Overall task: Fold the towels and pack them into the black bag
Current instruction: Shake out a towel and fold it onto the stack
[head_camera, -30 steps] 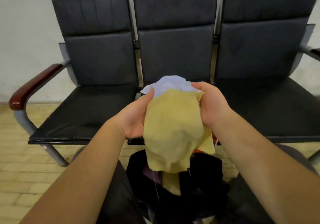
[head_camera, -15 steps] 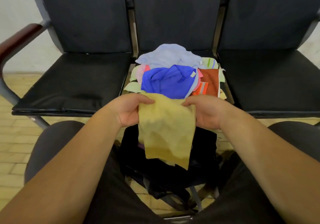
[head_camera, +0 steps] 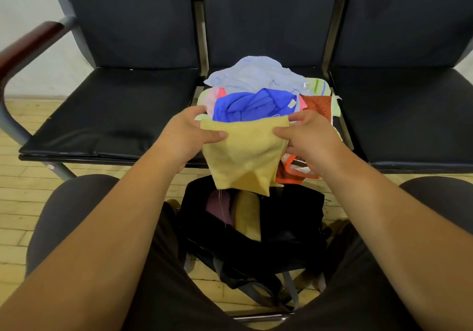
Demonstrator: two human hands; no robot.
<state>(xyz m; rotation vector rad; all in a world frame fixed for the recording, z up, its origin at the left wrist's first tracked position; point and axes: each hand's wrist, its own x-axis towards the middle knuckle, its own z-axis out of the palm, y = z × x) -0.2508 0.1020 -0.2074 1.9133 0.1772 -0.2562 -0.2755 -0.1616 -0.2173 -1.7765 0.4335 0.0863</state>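
The left hand (head_camera: 186, 136) pinches the upper left corner of a yellow towel (head_camera: 243, 156), thumb on the front and fingers behind. The right hand (head_camera: 307, 138) pinches the upper right corner the same way. The towel is soft and matte, its top edge stretched straight, its body sagging in loose folds to a blunt point with frayed threads. It hangs just above the open mouth of the black bag (head_camera: 286, 228), a limp, dark fabric sack on the floor between the person's knees. Inside lie a folded yellow cloth (head_camera: 247, 215) and a purple one (head_camera: 220, 208). Behind the held towel, a crumpled pile of towels (head_camera: 256, 80) sits on the middle seat of a bench (head_camera: 115, 115) with smooth black padding: pale lilac on top, bright blue below, a nubbly rust-orange one at the right.
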